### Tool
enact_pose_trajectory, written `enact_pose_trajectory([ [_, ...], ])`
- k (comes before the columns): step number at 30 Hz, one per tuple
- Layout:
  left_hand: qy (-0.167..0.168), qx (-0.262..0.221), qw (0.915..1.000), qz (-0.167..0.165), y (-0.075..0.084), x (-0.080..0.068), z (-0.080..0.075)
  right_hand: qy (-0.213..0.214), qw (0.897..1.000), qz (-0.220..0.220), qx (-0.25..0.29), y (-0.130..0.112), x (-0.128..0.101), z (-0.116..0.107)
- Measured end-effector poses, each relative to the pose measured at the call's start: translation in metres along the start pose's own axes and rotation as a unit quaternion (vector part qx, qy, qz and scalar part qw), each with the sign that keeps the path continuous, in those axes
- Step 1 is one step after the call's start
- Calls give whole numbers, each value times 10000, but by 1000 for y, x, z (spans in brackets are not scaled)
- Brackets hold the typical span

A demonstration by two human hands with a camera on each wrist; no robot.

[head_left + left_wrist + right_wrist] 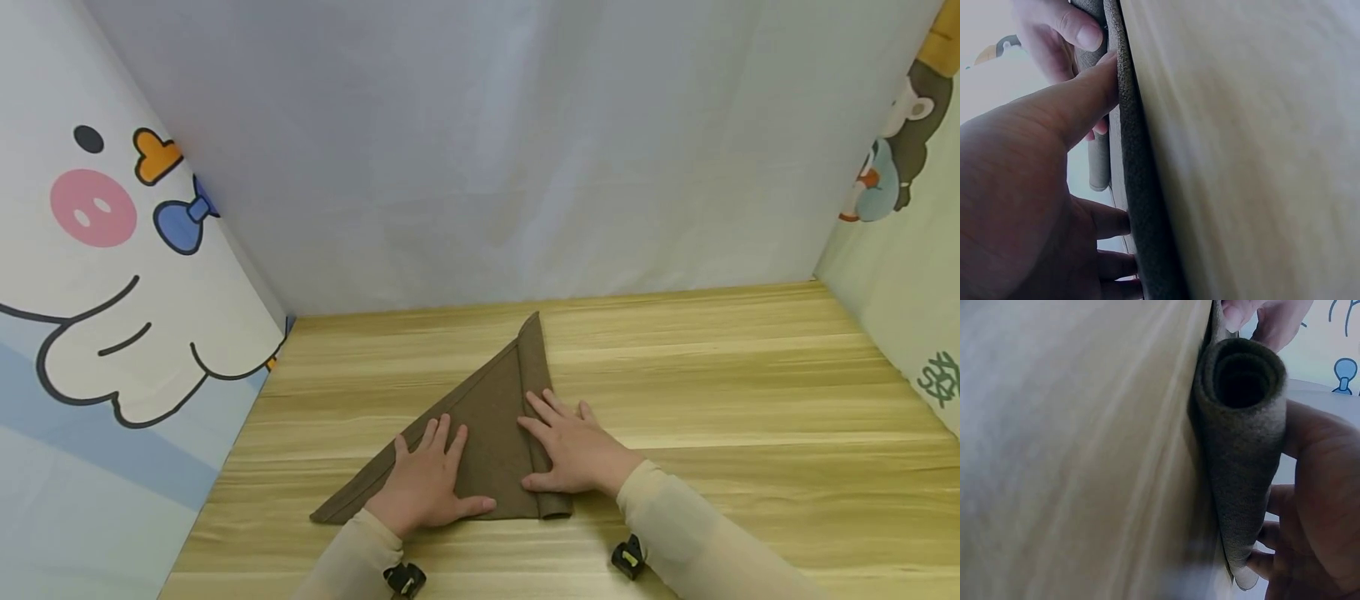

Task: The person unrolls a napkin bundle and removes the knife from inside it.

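A brown cloth [491, 442] lies on the table, folded into a triangle, with its right side wound into a roll [534, 367]. In the right wrist view the roll [1241, 419] shows its hollow, layered end and narrows away from the camera. My left hand [427, 487] rests on the flat part of the cloth with fingers spread and thumb pointing right. Over the roll lies my right hand [581, 450], its straight fingers reaching across onto the flat cloth. Seen from the left wrist, the left hand [1029, 169] touches the cloth near its front edge [1141, 187].
Wood-grain tabletop [720, 400] surrounds the cloth. A pale curtain [525, 150] closes off the back. Printed cartoon panels stand at the left [97, 275] and right [900, 267]. Small black devices [628, 557] sit at both wrists.
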State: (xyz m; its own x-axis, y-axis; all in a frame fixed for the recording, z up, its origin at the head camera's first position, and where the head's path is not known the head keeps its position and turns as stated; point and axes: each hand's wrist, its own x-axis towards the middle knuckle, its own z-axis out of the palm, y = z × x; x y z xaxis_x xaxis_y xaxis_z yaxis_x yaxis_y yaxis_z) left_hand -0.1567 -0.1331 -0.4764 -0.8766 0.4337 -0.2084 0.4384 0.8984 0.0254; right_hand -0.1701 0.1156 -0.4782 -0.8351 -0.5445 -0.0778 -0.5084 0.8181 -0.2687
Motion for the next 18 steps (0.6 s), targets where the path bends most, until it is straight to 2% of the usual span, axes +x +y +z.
enact_pose_trajectory([
  [18,-111,-28,9999,-53,0,-1,-1,59,9996,106,260,9,-9,-2],
])
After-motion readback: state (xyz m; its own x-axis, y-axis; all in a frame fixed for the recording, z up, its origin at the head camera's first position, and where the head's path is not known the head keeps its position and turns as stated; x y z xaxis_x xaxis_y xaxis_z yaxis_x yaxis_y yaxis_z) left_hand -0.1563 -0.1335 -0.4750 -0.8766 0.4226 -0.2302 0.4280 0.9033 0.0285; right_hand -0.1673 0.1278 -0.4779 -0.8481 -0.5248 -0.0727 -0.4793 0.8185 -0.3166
